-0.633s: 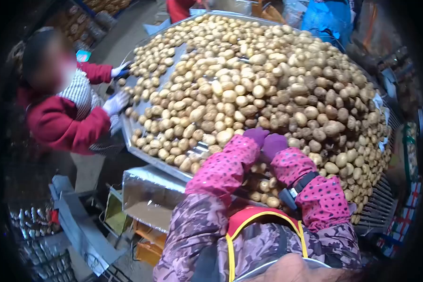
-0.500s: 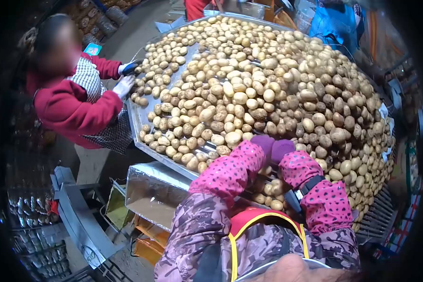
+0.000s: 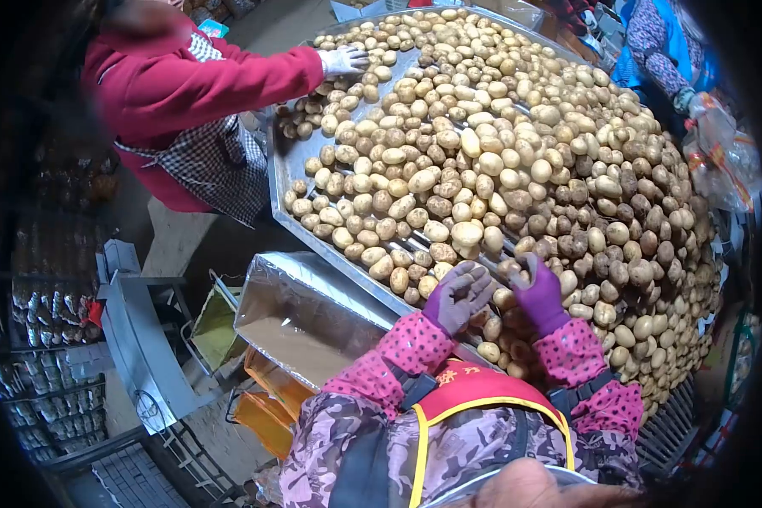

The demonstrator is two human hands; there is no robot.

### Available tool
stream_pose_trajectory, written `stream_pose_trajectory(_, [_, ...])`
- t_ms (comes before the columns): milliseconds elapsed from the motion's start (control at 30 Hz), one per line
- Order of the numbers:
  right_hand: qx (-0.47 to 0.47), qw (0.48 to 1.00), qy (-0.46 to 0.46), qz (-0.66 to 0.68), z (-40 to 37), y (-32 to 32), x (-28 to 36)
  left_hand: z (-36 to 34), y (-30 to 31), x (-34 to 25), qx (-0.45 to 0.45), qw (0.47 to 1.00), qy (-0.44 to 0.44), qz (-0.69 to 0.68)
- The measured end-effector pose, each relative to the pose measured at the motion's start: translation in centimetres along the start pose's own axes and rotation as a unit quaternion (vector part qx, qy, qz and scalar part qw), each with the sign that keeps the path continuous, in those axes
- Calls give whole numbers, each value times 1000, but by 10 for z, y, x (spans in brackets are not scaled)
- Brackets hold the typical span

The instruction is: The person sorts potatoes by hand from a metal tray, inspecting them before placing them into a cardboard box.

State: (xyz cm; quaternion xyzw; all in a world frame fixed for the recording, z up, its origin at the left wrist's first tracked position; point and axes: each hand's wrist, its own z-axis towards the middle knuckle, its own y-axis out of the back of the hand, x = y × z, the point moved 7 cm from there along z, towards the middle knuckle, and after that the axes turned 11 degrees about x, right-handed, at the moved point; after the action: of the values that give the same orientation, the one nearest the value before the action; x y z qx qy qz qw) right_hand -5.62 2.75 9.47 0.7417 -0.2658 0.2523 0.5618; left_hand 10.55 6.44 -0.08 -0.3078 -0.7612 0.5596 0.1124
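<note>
Counter (image 3: pixel 296 157): a wide metal surface, bounded by a raised rim (image 3: pixel 339 269), straight-sided and angled at the left.
Load: potatoes (image 3: pixel 516 161), by which most of the surface is covered.
Left side: potatoes spread thinly, grey metal being exposed between the clusters.
Middle and right: potatoes packed closely and heaped.
Colour: paler yellow skins seen toward the middle, browner skins marked with dark patches toward the right.
Bars: metal bars (image 3: pixel 416 243) glimpsed between potatoes near the front edge.
Lower right: dark slats (image 3: pixel 670 436) left uncovered beside the pile.
</note>
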Motion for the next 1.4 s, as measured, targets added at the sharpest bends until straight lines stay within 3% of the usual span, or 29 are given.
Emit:
stream_pose_trajectory(33, [-38, 996, 46, 60, -2, -2, 26, -6, -5, -3, 39, 998, -11, -53])
stream_pose_trajectory(67, [-30, 990, 130, 34, -2, -19, 42, -14, -7, -8, 76, 991, -22, -108])
stream_pose_trajectory(100, [-6, 974, 227, -13, -4, -30, 67, -16, -9, -12, 168, 975, 15, -146])
stream_pose_trajectory(133, [20, 944, 323, -59, -5, -42, 91, -19, 7, -14, 116, 990, -7, -80])
stream_pose_trajectory(200, [36, 938, 344, -35, 19, -54, 101, -29, 22, -28, 7, 997, -52, 52])
stream_pose_trajectory(267, [36, 921, 386, -37, 52, -69, 117, -35, 42, -32, 32, 992, -115, -28])
stream_pose_trajectory(300, [25, 917, 395, -59, 67, -80, 130, -38, 52, -35, 47, 986, -145, -68])
stream_pose_trajectory(333, [15, 912, 403, -80, 82, -91, 141, -48, 46, -43, 89, 958, -104, -251])
stream_pose_trajectory(367, [100, 904, 381, -167, 108, -120, 140, -62, 37, -55, 10, 973, -121, -195])
stream_pose_trajectory(400, [185, 881, 356, -250, 127, -156, 134, -64, 44, -63, 66, 961, -150, -224])
stream_pose_trajectory(500, [158, 859, 314, -372, 145, -215, 118, -83, 55, -84, -23, 968, -190, -162])
stream_pose_trajectory(633, [237, 818, 313, -419, 141, -214, 123, -89, 44, -95, 16, 960, -209, -184])
stream_pose_trajectory(700, [245, 852, 307, -346, 146, -196, 120, -87, 32, -96, 34, 956, -213, -200])
stream_pose_trajectory(767, [206, 914, 291, -196, 151, -168, 116, -81, 40, -97, -4, 953, -276, 127])
stream_pose_trajectory(800, [207, 936, 278, -66, 131, -130, 142, -72, 35, -96, -14, 911, -295, 287])
stream_pose_trajectory(833, [215, 934, 283, -41, 121, -130, 132, -76, 23, -107, -101, 824, -241, 503])
stream_pose_trajectory(867, [217, 934, 285, -18, 113, -125, 119, -60, 28, -94, -47, 913, -235, 329])
stream_pose_trajectory(900, [232, 920, 316, -14, 91, -115, 127, -44, 32, -82, -11, 965, -225, 137])
stream_pose_trajectory(933, [247, 905, 346, -9, 66, -104, 139, -35, 9, -72, 21, 978, -139, -156])
stream_pose_trajectory(1000, [280, 905, 301, -105, 40, -82, 149, -21, 11, -65, 20, 986, -165, -8])
stream_pose_trajectory(1033, [232, 927, 267, -121, 34, -70, 141, -8, 43, -55, 39, 988, -147, 13])
stream_pose_trajectory(1067, [176, 947, 227, -141, 30, -55, 126, 5, 33, -52, 89, 989, -118, -2])
stream_pose_trajectory(1133, [-15, 949, 266, -167, 19, -24, 100, 14, -22, -48, 197, 977, -45, -64])
stream_pose_trajectory(1200, [56, 947, 200, -246, 12, -16, 72, 32, -37, -23, 323, 942, 27, -92])
stream_pose_trajectory(1233, [69, 938, 185, -285, 12, -11, 52, 52, -22, -4, 179, 983, -9, -43])
stream_pose_trajectory(1333, [-14, 945, 214, -248, 2, 5, 10, 81, -38, 33, 289, 944, 73, -144])
stream_pose_trajectory(1367, [-31, 951, 200, -232, -8, 18, 7, 67, -65, 37, 259, 906, 112, -314])
stream_pose_trajectory(1400, [-28, 958, 177, -223, -13, 23, -1, 71, -54, 44, 244, 922, 137, -268])
